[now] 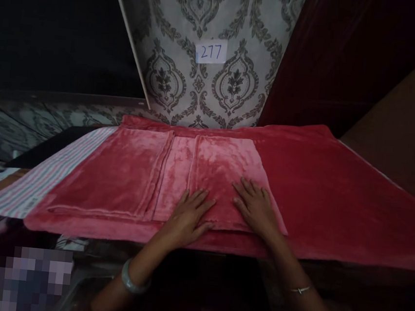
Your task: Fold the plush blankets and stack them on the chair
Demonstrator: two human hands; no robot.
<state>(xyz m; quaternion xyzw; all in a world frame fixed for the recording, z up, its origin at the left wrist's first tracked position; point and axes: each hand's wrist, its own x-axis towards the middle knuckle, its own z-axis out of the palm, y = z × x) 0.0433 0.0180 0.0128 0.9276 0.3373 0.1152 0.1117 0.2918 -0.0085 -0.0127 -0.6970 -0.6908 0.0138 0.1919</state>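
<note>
Folded pink cloth (229, 160): lies flat on a larger red cloth (335, 202), its near edge running just inside the near edge of that cloth. Its left and right panels are turned inward without meeting, leaving a strip of the layer beneath exposed between them. Left hand (187, 217): palm down, fingers slightly spread, resting across the near inner corner of the right panel; not clamped on anything. Right hand (256, 206): palm down, fingers apart, resting beside the outer fold of the same panel; no material is pinched. Handling characteristics (judged from appearance): the pile looks plush, so the material should be soft, limp and not fragile, with moderate weight once layered. It is unlikely to hold a crease unaided; expect the layers to spring up slightly and the panel edges to shift if dragged. The nap may feel smooth under the palm, yet should cling somewhat to the similar-looking pile below. Recommended hold points: the two near corners of a panel, thumb above and fingers beneath, taking all layers together. Avoid gripping by a single upper layer, which would probably slide out of alignment. Apply flat palms for smoothing.
</note>
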